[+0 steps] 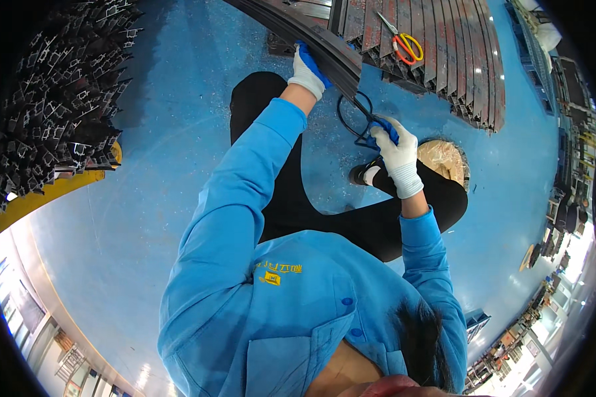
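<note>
My left hand point(309, 71), in a white glove with a blue palm, is closed around the edge of a long dark profile bar point(328, 56) slanting down from the top of the view. At the bar's near end, my right hand point(397, 149), gloved the same way, grips a thin black flexible strip point(364, 111). The strip runs up to the bar's end and curls in a loop beside the hand. My right fingertips are partly hidden by the strip and the glove.
Scissors point(404, 49) with red and yellow handles lie on a stack of long brown-grey profiles point(444, 56) at the upper right. A large pile of dark profiles point(53, 112) rests above a yellow support point(46, 202) at left. A round tan-topped thing point(442, 159) stands beside my right knee.
</note>
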Action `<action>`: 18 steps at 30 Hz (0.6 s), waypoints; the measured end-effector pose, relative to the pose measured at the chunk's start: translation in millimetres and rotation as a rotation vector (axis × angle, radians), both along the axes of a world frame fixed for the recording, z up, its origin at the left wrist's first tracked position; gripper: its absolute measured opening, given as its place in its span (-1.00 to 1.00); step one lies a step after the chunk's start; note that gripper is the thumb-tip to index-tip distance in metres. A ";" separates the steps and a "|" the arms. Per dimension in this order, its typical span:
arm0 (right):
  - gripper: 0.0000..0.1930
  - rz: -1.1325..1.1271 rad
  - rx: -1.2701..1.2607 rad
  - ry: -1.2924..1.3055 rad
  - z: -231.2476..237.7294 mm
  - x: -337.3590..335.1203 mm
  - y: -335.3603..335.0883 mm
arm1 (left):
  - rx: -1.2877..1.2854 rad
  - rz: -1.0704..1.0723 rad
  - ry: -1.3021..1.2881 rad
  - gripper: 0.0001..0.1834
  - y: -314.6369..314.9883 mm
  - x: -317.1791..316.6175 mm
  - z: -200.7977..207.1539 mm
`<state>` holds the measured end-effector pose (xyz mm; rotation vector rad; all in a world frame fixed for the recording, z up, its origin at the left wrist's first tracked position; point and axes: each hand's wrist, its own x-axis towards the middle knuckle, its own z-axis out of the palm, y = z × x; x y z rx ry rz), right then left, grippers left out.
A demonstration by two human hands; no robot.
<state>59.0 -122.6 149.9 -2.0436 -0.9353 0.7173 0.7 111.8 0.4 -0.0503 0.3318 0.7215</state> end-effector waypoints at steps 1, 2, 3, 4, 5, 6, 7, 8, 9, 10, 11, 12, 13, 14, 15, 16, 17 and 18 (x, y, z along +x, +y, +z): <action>-0.71 0.020 0.007 -0.062 -0.8 0.5 -1.4 | 0.000 0.012 0.042 -0.35 -2.4 1.3 3.9; -0.71 0.040 0.013 -0.124 -1.7 1.2 -2.8 | 0.000 0.023 0.085 -0.35 -4.9 2.6 7.9; -0.71 0.059 0.019 -0.186 -2.6 2.3 -4.4 | 0.001 0.032 0.126 -0.35 -7.4 3.6 11.6; -0.71 0.062 0.019 -0.186 -2.9 2.2 -4.4 | 0.001 0.036 0.127 -0.35 -6.6 2.2 9.0; -0.71 0.105 0.060 -0.307 -3.5 2.8 -4.4 | -0.007 0.033 0.108 -0.37 -5.0 1.1 6.6; -0.71 0.147 0.101 -0.427 -4.2 3.7 -4.2 | -0.014 0.030 0.089 -0.38 -3.0 0.2 4.3; -0.72 0.189 0.144 -0.548 -4.9 4.3 -4.0 | -0.020 0.027 0.070 -0.40 -1.2 -0.8 2.2; -0.72 0.231 0.187 -0.668 -5.2 4.1 -3.7 | -0.027 0.025 0.052 -0.41 -0.1 -2.1 0.1; -0.72 0.228 0.183 -0.670 -6.8 5.5 -4.7 | -0.029 0.021 0.049 -0.41 -2.3 -0.9 2.9; -0.72 0.244 0.178 -0.695 -8.3 6.6 -5.6 | -0.043 0.031 0.076 -0.41 -4.4 0.0 5.9; -0.73 0.258 0.174 -0.720 -9.1 7.9 -6.5 | -0.055 0.041 0.101 -0.42 -6.7 1.1 11.8; -0.74 0.273 0.170 -0.746 -9.5 9.1 -7.4 | -0.066 0.051 0.126 -0.42 -9.0 1.9 17.8; -0.74 0.288 0.166 -0.771 -9.5 10.2 -8.5 | -0.078 0.061 0.151 -0.42 -11.1 2.7 23.8; -0.74 0.289 0.168 -0.771 -5.7 9.3 -7.3 | -0.077 0.064 0.151 -0.42 -11.4 1.2 26.2; -0.74 0.176 0.089 -0.626 1.4 8.7 -6.0 | -0.073 0.069 0.170 -0.42 -11.8 0.1 28.4; -0.73 0.065 0.010 -0.480 10.0 8.0 -3.8 | -0.070 0.074 0.190 -0.42 -11.8 -0.6 29.0; -0.73 -0.046 -0.068 -0.332 17.0 7.6 -2.1 | -0.067 0.079 0.210 -0.42 -11.9 -1.0 29.3; -0.72 -0.157 -0.146 -0.184 19.6 7.6 -1.4 | -0.064 0.083 0.229 -0.43 -12.1 -1.1 29.5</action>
